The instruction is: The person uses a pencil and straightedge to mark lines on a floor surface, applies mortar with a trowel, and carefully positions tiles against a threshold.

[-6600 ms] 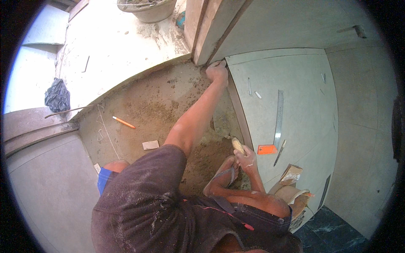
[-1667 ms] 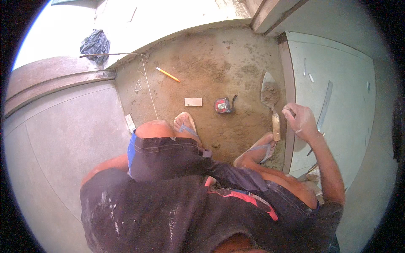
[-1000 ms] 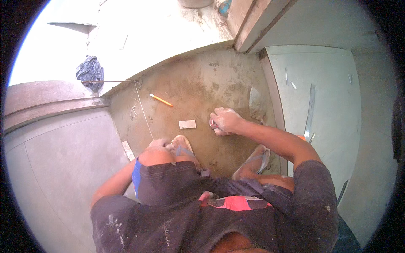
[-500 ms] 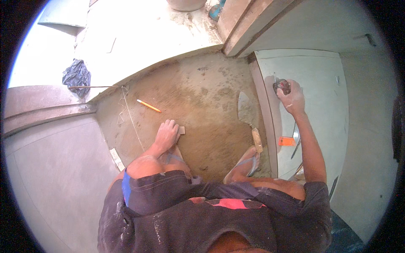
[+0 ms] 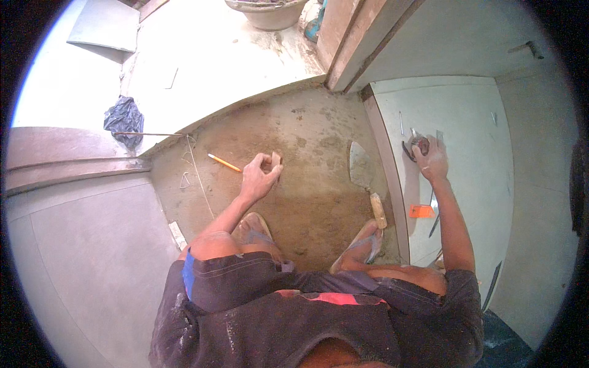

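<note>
My left hand (image 5: 261, 178) is raised over the mortar-covered floor and pinches a small flat beige piece (image 5: 276, 161), perhaps a tile offcut, between thumb and fingers. Below and left of it, an orange pencil (image 5: 224, 162) lies on the floor. My right hand (image 5: 433, 161) is on the pale board-like surface at the right, its fingers curled over a dark rounded thing with some red (image 5: 421, 145). A black curved part, like a strap, shows beside that thing; its kind I cannot make out. A pointed trowel (image 5: 359, 164) with a wooden handle rests on the floor near the raised edge.
An orange tag-like piece (image 5: 421, 211) and a thin metal rod (image 5: 401, 122) lie on the pale surface. A string (image 5: 200, 178) runs along the floor's left side from a stick beside a crumpled black plastic bag (image 5: 125, 120). A basin (image 5: 267, 15) stands beyond.
My left hand has lifted from beside my foot, moving up and right with the beige piece. My right hand has shifted slightly nearer along the pale surface with the dark thing.
</note>
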A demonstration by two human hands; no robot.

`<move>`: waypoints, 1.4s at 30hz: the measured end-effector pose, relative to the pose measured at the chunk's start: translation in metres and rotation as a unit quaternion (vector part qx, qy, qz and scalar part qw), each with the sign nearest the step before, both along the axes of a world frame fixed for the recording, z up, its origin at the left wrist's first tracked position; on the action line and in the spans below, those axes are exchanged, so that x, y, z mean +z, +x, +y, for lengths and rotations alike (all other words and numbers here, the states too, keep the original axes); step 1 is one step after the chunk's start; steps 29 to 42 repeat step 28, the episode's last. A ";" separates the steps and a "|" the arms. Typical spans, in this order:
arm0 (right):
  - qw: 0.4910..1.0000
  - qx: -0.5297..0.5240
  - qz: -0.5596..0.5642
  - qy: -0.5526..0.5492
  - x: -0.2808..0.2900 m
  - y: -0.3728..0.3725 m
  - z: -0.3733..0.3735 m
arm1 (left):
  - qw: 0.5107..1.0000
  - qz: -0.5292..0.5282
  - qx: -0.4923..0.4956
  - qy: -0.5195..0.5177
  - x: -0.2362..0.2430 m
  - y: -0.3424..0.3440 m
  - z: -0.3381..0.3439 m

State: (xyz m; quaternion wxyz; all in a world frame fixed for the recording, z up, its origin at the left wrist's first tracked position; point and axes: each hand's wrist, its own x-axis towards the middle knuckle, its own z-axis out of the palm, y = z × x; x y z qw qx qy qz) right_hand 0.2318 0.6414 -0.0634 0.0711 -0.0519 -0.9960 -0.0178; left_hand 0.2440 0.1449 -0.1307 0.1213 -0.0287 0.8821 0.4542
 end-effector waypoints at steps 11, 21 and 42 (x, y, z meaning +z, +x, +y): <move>0.888 0.124 -0.159 -0.413 0.058 -0.031 -0.188 | 0.986 0.018 -0.041 0.161 0.063 -0.034 0.066; 0.868 0.151 -0.167 -0.442 0.065 -0.045 -0.257 | 0.980 0.146 -0.043 0.129 0.075 -0.034 0.061; 0.862 0.190 -0.171 -0.437 0.069 -0.057 -0.267 | 0.976 0.059 0.044 0.206 0.084 -0.043 0.038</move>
